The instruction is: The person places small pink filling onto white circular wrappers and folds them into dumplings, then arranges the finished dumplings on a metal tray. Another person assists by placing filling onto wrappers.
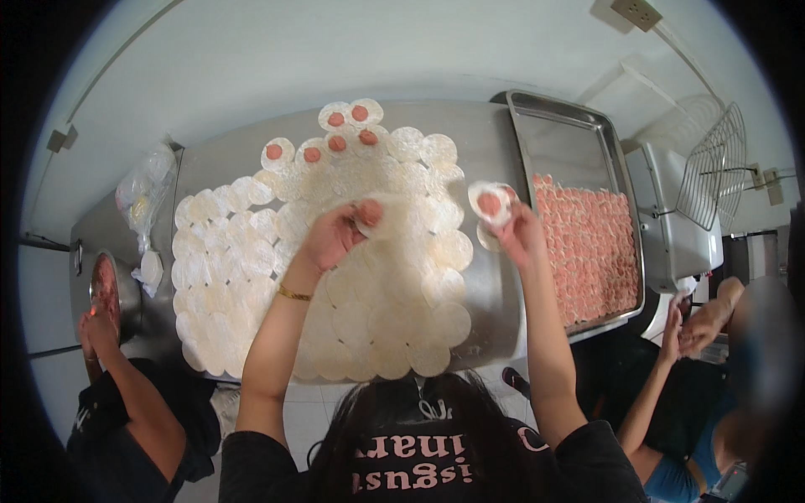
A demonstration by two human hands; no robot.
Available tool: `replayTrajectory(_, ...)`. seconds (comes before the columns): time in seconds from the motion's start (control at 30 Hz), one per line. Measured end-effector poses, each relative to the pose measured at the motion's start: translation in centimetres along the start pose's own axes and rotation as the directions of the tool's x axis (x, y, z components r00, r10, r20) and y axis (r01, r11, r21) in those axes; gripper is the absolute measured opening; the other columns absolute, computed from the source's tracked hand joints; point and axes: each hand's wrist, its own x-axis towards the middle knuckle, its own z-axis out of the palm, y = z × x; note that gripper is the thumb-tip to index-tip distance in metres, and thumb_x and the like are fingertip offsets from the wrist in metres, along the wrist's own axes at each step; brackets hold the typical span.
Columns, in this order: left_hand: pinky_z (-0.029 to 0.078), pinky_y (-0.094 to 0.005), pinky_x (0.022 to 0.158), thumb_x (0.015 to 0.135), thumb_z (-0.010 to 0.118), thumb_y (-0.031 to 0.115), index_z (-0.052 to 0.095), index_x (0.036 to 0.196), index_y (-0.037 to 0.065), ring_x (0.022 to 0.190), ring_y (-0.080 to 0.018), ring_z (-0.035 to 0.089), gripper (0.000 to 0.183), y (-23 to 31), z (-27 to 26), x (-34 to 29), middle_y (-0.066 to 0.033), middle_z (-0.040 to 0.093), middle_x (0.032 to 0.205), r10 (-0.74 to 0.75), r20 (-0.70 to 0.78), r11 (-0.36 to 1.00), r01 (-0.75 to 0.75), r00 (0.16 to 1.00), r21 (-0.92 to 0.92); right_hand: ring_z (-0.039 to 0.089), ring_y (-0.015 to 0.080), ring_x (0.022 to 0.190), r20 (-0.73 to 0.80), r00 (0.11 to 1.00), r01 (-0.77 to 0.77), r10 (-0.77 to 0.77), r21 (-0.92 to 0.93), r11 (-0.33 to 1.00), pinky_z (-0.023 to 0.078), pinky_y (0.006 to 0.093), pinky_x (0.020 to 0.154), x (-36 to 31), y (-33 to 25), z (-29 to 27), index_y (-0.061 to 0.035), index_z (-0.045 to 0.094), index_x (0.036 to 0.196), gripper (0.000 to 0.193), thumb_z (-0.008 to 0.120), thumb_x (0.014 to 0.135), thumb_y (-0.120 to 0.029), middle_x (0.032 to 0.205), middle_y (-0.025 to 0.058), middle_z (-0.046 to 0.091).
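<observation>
Round pale dough wrappers (335, 310) overlap in rows across the steel table. At their far side, several wrappers carry a ball of pink minced meat (336, 143). Above the rows, my left hand (329, 241) is closed on the edge of one wrapper with a meat ball (367, 213). My right hand (523, 230), over bare steel to the right, grips a small bunch of wrappers; a meat ball (489, 205) shows on the top one. A further wrapper (488, 237) shows just below that bunch; whether it is held or lying on the table, I cannot tell.
A deep metal tray (579, 107) at the right has its near part filled with tight rows of meat-filled pieces (583, 256). Left of the table, a co-worker's hands are at a steel bowl (126, 293) of minced meat. Another co-worker's hands (692, 327) are at the right. A wire rack (719, 168) stands behind.
</observation>
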Motion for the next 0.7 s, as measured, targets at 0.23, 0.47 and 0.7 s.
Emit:
replayTrajectory(0.23, 0.049, -0.0341, 0.089, 0.095, 0.040, 0.019, 0.050, 0.117, 0.002, 0.097, -0.0175, 0.060, 0.030, -12.8, 9.0, -1.9, -0.0081, 0.059, 0.107, -0.168, -0.040, 0.984, 0.170, 0.985, 0.051, 0.057, 0.0176, 0.095, -0.280, 0.918, -0.079, -0.282, -0.824, 0.562, 0.044, 0.0298, 0.084, -10.8, 2.1, -6.6, -0.0027, 0.050, 0.117, 0.029, 0.050, 0.092, -0.018, 0.106, 0.0092, 0.058)
replayTrajectory(0.47, 0.051, -0.0300, 0.082, 0.093, 0.044, 0.016, 0.051, 0.119, 0.005, 0.096, -0.0124, 0.059, 0.030, -22.7, 12.9, -2.1, -0.0055, 0.058, 0.111, -0.302, -0.205, 0.878, 0.356, 0.931, 0.320, 0.060, 0.0145, 0.086, -0.099, 0.968, -0.247, 0.233, -0.174, 0.953, 0.048, 0.0261, 0.076, -20.1, 3.9, -10.0, 0.0019, 0.055, 0.111, 0.022, 0.051, 0.092, -0.007, 0.100, 0.0078, 0.061)
replayTrajectory(0.7, 0.049, -0.0399, 0.078, 0.091, 0.042, 0.016, 0.056, 0.109, -0.003, 0.092, -0.0331, 0.062, 0.030, -28.8, 13.0, -2.0, -0.0221, 0.063, 0.097, 0.217, -0.281, 0.391, 0.180, 0.935, 0.903, 0.062, 0.0136, 0.082, -0.272, 0.951, -0.232, 0.148, -0.308, 0.923, 0.051, 0.0209, 0.068, -21.4, 5.8, -13.6, -0.0010, 0.056, 0.105, 0.025, 0.059, 0.081, 0.007, 0.092, 0.0084, 0.062)
